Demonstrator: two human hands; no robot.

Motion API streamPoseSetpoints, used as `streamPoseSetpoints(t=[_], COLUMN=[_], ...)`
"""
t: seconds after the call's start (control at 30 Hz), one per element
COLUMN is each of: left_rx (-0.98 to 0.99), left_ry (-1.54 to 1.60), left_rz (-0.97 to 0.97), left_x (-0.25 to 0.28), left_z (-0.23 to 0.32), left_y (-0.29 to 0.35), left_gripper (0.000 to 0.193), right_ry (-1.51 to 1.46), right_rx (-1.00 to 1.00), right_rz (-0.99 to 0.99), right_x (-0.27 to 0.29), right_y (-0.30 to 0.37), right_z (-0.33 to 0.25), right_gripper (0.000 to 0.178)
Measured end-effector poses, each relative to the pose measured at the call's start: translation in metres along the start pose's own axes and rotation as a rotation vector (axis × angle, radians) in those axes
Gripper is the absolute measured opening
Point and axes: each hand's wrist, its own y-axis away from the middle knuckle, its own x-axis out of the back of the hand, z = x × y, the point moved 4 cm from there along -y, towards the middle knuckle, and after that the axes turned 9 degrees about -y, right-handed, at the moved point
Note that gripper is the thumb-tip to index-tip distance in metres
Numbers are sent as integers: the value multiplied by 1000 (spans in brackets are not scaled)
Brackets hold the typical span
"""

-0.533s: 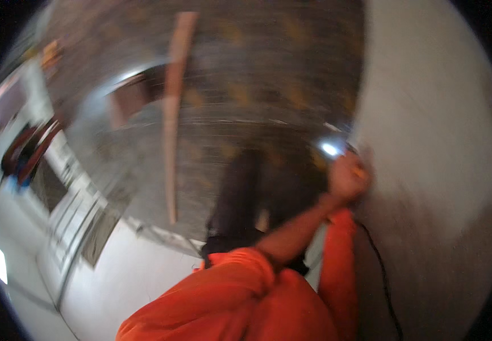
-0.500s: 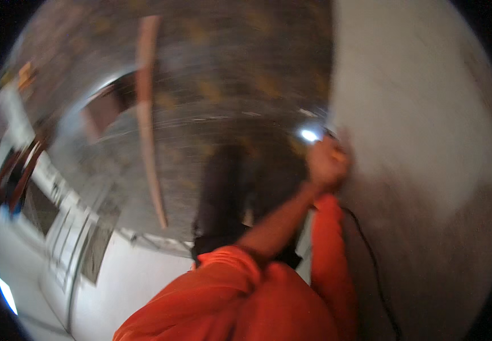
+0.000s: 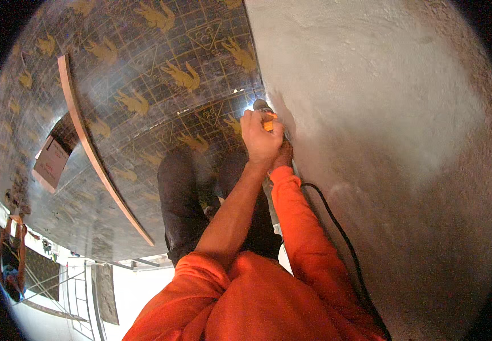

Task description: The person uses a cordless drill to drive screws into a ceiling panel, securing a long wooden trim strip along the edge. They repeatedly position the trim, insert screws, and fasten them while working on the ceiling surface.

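An orange and dark corded power tool (image 3: 268, 123) is at the seam where the dark boards meet the grey wall. A bright light shines beside its dark round front end. My left hand (image 3: 259, 138) is closed over the top of the tool, its bare forearm reaching in from below. Behind it, my right hand (image 3: 283, 156) grips the tool's rear part and is mostly hidden. From there a black cord (image 3: 337, 228) runs down along the right sleeve. The tip of the tool and what it touches cannot be made out.
Dark boards (image 3: 144, 62) with yellow printed figures spread under my legs. A rough grey wall (image 3: 371, 102) rises close on the right. To the left lie a long wooden strip (image 3: 90, 150) and a cardboard box (image 3: 51, 165). Metal scaffolding (image 3: 78, 290) stands beyond the boards' edge.
The view has shifted and sharpened, so the hands and tool appear further left and slightly higher. Both hands keep their grip on the tool near the seam.
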Motion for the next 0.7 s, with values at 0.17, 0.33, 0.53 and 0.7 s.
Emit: streamPoseSetpoints(t=[0.17,0.33,0.53,0.7], left_rx=[-3,8,-12,50], left_ry=[-7,2,16,9], left_rz=[3,3,-7,3], left_x=[-1,0,-4,-1], left_z=[-1,-6,-4,-3], left_y=[-1,-1,-5,-5], left_gripper=[15,15,15,13], right_ry=[-18,181,-49,-22], right_rx=[58,4,139,38], right_rz=[111,122,135,152], right_x=[1,0,9,7], right_y=[2,4,2,1], right_z=[-7,-18,-29,-23], right_gripper=[38,37,36,38])
